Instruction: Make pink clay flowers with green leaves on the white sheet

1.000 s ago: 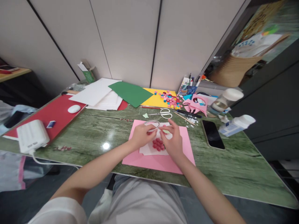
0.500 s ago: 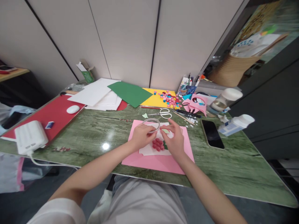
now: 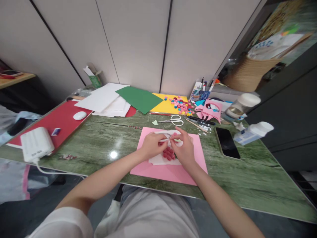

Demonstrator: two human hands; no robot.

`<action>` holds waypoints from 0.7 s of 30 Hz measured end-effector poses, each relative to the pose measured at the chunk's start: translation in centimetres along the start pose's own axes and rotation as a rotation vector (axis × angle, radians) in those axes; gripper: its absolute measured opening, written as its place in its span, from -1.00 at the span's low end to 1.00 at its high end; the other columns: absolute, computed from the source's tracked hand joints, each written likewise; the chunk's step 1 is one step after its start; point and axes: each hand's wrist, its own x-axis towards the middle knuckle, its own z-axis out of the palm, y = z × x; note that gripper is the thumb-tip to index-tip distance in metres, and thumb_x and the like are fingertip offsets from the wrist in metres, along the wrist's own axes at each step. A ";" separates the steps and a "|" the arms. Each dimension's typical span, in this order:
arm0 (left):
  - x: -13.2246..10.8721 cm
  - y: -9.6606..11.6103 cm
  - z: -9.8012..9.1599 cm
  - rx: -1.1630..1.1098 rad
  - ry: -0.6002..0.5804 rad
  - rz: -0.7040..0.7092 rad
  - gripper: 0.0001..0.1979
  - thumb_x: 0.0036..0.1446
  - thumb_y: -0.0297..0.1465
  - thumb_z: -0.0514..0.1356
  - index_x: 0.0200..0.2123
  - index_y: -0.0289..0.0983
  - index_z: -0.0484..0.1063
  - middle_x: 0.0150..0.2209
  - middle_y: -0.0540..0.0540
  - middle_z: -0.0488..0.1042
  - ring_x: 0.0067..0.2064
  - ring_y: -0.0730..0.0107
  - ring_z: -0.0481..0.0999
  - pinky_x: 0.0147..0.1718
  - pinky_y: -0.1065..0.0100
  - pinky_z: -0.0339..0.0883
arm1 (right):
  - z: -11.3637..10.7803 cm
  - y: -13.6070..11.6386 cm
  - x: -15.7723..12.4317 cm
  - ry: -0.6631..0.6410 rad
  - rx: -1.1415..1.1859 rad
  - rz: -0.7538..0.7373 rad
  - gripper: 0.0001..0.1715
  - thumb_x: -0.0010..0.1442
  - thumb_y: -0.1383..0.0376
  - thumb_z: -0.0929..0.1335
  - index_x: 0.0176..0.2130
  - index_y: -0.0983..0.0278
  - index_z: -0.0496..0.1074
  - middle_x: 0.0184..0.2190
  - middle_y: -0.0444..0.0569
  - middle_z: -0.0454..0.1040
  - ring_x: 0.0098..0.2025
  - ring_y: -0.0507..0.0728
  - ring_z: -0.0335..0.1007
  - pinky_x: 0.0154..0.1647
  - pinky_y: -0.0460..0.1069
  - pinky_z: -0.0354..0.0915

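My left hand (image 3: 153, 144) is closed on a roll of clear tape (image 3: 165, 136), which is tilted over the white paper (image 3: 156, 160). Close to its fingertips, my right hand (image 3: 184, 147) pinches at the roll's right side; what lies between its fingers is too small to make out. Below the hands, a cluster of red paper pieces (image 3: 168, 153) rests on the white paper. That paper lies on a pink sheet (image 3: 163, 173). A light green piece (image 3: 177, 142) shows partly behind my right fingers.
White-handled scissors (image 3: 176, 120) lie beyond the pink sheet. Small coloured pieces (image 3: 182, 105) cover a yellow sheet (image 3: 158, 106). A phone (image 3: 227, 142) and white-capped bottle (image 3: 255, 132) stand right. A power bank (image 3: 37, 144) and white mouse (image 3: 79, 115) are left.
The tape roll has tipped from a raised, open-ring view to a flatter one in my left hand. My right fingers remain close to it. The whole view has shifted slightly.
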 end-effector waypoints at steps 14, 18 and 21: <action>0.0 0.1 0.0 -0.095 -0.099 -0.074 -0.77 0.10 -0.39 -0.01 -0.51 -0.27 0.38 -0.55 0.03 0.40 -0.50 0.50 0.33 -0.48 0.46 0.08 | 0.0 -0.1 -0.1 -0.020 -0.086 -0.068 -0.42 0.04 0.33 0.32 0.06 0.20 0.14 -0.35 -0.14 0.51 -0.15 0.17 0.30 -0.04 0.13 0.05; -0.1 0.2 0.1 -0.036 -0.041 -0.058 -0.78 0.08 -0.37 0.02 -0.50 -0.27 0.41 -0.57 0.01 0.41 -0.49 0.48 0.33 -0.45 0.44 0.10 | -0.1 0.0 -0.2 0.066 -0.162 -0.134 -0.44 0.07 0.33 0.31 0.07 0.20 0.14 -0.27 -0.10 0.52 -0.14 0.17 0.31 -0.03 0.13 0.05; -0.1 0.1 0.1 -0.048 -0.013 -0.064 -0.78 0.08 -0.38 0.02 -0.49 -0.26 0.43 -0.56 0.01 0.43 -0.49 0.48 0.35 -0.45 0.45 0.12 | 0.0 0.3 -0.3 0.094 -0.220 -0.242 -0.44 0.11 0.36 0.29 0.10 0.19 0.13 -0.29 -0.11 0.54 -0.16 0.15 0.34 -0.03 0.13 0.04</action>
